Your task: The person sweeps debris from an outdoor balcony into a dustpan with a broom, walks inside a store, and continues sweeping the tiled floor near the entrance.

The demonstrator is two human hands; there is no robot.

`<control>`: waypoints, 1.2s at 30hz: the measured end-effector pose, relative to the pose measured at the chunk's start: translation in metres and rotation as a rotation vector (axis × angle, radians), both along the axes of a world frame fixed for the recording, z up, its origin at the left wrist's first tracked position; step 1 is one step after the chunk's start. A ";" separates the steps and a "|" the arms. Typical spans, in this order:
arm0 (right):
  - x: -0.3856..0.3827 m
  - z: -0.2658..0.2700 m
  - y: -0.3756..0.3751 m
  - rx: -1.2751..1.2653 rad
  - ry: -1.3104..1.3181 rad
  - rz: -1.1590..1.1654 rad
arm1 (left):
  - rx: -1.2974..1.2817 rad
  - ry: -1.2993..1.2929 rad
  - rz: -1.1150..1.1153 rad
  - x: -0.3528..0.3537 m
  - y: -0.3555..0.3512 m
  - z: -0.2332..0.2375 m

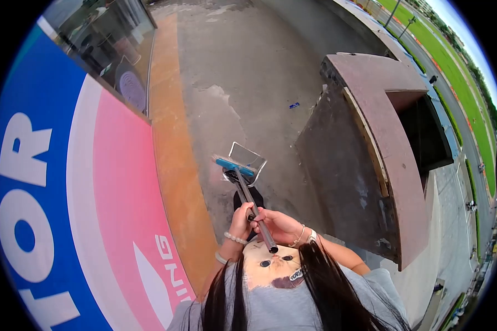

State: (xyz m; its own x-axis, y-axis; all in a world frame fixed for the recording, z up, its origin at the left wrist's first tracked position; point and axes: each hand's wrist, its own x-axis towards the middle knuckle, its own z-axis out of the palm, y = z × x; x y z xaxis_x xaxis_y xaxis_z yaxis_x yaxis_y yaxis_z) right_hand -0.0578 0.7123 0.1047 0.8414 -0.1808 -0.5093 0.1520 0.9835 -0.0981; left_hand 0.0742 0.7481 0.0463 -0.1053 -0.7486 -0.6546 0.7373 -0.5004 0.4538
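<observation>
A broom (245, 188) with a grey pole and a blue head slants down and away from my chest. My right hand (279, 225) is closed round its pole, a little below the top end. Beside it my left hand (241, 222) is closed on the thinner, dark handle of a dustpan (249, 159). The two hands are close together at the front of my body. The pan is a pale metal-edged scoop near the floor, and the broom's bristles lie across its near side. Part of the dustpan's handle is hidden behind the broom pole.
A low wall (348, 165) with a broad ledge (381, 99) stands on my right, with a road and grass far below. A sign wall (127, 182) and window (119, 49) run along my left. A small blue wrapper (294, 105) lies on the concrete floor (248, 66).
</observation>
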 end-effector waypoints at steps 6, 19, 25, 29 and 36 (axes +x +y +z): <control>0.046 0.006 -0.152 -0.014 0.072 -0.135 | -0.005 -0.036 -0.132 0.050 -0.169 0.000; 0.025 -0.003 -0.414 -0.165 0.113 -0.481 | -0.134 -0.231 -0.487 0.020 -0.496 0.002; 0.017 0.005 -0.497 -0.105 0.145 -0.732 | -0.285 -0.264 -0.827 -0.006 -0.615 0.022; 0.012 0.002 -0.551 -0.074 0.119 -0.957 | -0.311 -0.262 -1.085 -0.033 -0.687 0.011; 0.018 -0.051 -0.618 0.066 0.095 -1.479 | -0.441 -0.296 -1.445 -0.082 -0.767 -0.031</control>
